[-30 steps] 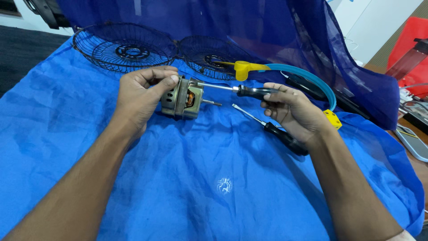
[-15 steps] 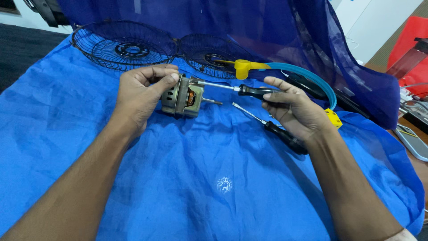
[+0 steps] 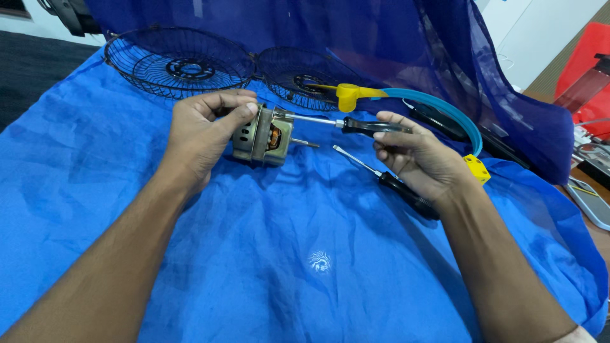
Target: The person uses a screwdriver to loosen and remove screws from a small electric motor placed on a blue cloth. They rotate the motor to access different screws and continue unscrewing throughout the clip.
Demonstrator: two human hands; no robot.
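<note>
cloth [image 3: 305, 267] first, nearest: bright blue, creased, spread over the whole work surface w/ a small pale mark mid-front. both forearms reach out across it.

past that, left hand [image 3: 203, 130] wraps the metal fan motor [image 3: 262, 134], fingers curled over the top, thumb on the near side; motor rests on the cloth, shaft end pointing right, copper windings showing through the housing gap. right hand [image 3: 419, 155] pinches the black handle of a screwdriver [image 3: 356, 125], fingertips closed round it, shank level & tip meeting the motor's upper edge, prob. at a screw, tho the head itself is too small to make out. a 2nd screwdriver [image 3: 387, 181] lies on the cloth just under the right palm, blade toward the motor; can't tell if the hand touches it.

to do this bit well, imo: keep the shank in line w/ the screw axis, push in before turning so the tip doesn't cam out, & let the left hand clamp the housing down so it can't roll. fingers clear of the tip's path.

further back: yellow-ended blue hose [image 3: 438, 111] curves behind the right hand, yellow block at its near end. beyond, two black wire fan guards [image 3: 181, 60] side by side on the cloth, dark blue sheer fabric [image 3: 394, 44] draped behind.
</note>
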